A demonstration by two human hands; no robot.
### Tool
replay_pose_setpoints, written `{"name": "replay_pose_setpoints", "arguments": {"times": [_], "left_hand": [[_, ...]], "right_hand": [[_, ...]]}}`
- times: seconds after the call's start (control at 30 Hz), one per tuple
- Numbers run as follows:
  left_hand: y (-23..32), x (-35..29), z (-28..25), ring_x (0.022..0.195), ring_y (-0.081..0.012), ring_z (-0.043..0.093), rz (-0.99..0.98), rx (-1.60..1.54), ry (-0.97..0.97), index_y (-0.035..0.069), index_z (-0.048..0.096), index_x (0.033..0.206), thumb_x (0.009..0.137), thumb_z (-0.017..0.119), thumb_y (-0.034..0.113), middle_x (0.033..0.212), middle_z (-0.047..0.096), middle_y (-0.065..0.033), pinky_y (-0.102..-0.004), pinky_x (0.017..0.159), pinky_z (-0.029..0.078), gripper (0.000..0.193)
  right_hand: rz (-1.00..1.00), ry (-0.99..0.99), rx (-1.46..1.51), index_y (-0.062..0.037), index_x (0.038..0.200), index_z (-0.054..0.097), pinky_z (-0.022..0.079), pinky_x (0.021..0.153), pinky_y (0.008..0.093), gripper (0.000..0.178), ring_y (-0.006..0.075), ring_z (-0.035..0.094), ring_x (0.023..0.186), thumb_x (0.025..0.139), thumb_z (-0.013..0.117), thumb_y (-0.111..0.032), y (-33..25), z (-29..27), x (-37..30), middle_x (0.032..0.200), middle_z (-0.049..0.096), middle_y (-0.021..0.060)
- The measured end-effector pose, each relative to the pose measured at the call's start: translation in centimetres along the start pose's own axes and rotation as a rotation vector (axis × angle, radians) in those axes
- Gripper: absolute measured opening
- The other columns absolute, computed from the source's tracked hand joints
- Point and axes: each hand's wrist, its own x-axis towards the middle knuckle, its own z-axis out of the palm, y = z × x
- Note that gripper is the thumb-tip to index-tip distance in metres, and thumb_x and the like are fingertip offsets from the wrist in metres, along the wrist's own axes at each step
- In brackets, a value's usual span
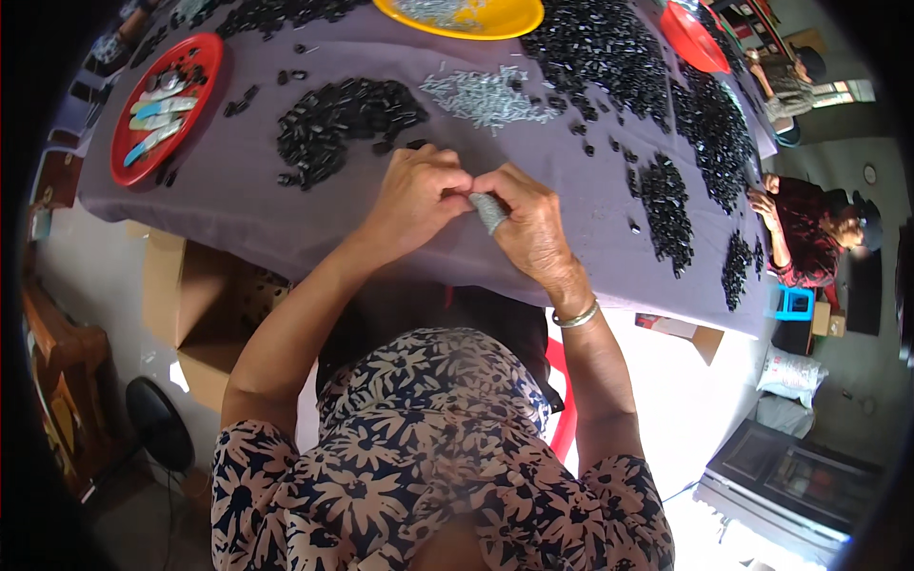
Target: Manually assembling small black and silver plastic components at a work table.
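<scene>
Over the near edge of the cloth-covered table, my left hand [416, 195] and my right hand [533, 219] meet at the fingertips. Both are closed in a pinch; whatever lies between the fingers is hidden or too small to name. Grey wrapping [489, 213] covers my right thumb. Just beyond my left hand lies a loose heap of small black parts [333, 124]. Farther from me, beyond both hands, small silvery pins [487, 97] are spread in a pile.
A red tray [211, 59] with blue-and-white tools stands at left. At the far edge is a yellow plate [466, 29] of pins. More black parts [605, 57] cover the right side, near a red bowl [693, 43]. Another person [809, 233] sits at the right.
</scene>
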Motion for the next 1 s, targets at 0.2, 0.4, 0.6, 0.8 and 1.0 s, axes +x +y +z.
{"name": "replay_pose_setpoints", "arguments": {"times": [0.2, 0.4, 0.6, 0.8, 1.0], "left_hand": [[-0.3, 0.1, 0.0, 0.079, -0.0222, 0.055, 0.038, 0.016, -0.007, 0.008, 0.066, 0.074, 0.070, 0.074, 0.013, 0.076, 0.058, -0.0007, -0.0373, 0.074, 0.039, 0.010], [0.5, -0.2, 0.9, 0.083, -0.0204, 0.054, 0.011, 0.048, 0.020, 0.007, 0.067, 0.079, 0.072, 0.074, 0.007, 0.078, 0.058, -0.0004, -0.0359, 0.079, 0.038, 0.010], [1.4, 0.1, 2.1, 0.085, -0.0219, 0.055, 0.027, -0.013, 0.019, 0.009, 0.068, 0.079, 0.075, 0.071, 0.011, 0.080, 0.060, -0.0004, -0.0370, 0.078, 0.038, 0.006], [1.4, -0.2, 2.0, 0.084, -0.0223, 0.055, -0.008, -0.023, 0.022, 0.009, 0.067, 0.080, 0.074, 0.072, 0.010, 0.079, 0.059, -0.0010, -0.0365, 0.078, 0.038, 0.007], [1.1, -0.3, 2.0, 0.083, -0.0192, 0.056, 0.035, -0.025, 0.014, 0.008, 0.067, 0.084, 0.075, 0.074, 0.008, 0.082, 0.060, 0.0007, -0.0345, 0.078, 0.038, 0.011]], "right_hand": [[0.012, -0.035, 0.025, -0.0029, 0.094, 0.065, 0.051, 0.065, 0.0342, 0.018, 0.0245, 0.065, 0.075, 0.080, 0.068, 0.007, 0.3, -0.3, 0.0, 0.085, 0.064, 0.0094], [0.334, 0.029, 0.393, -0.0050, 0.098, 0.067, 0.048, 0.059, 0.0234, 0.012, 0.0062, 0.059, 0.071, 0.088, 0.068, 0.001, 2.8, -1.9, -1.6, 0.083, 0.065, -0.0018], [0.488, 0.256, -0.061, -0.0047, 0.101, 0.070, 0.047, 0.053, 0.0212, 0.012, 0.0053, 0.058, 0.065, 0.090, 0.065, -0.005, 8.5, -9.7, -1.5, 0.077, 0.064, -0.0020], [0.671, 0.173, 0.003, -0.0048, 0.102, 0.072, 0.047, 0.051, 0.0219, 0.023, 0.0073, 0.061, 0.063, 0.088, 0.055, 0.000, 10.1, -10.5, 1.8, 0.079, 0.068, 0.0014], [0.781, -0.084, -0.157, -0.0063, 0.097, 0.074, 0.046, 0.047, 0.0215, 0.017, 0.0073, 0.060, 0.061, 0.085, 0.063, -0.002, 10.7, -10.8, 4.1, 0.076, 0.068, 0.0008]]}}
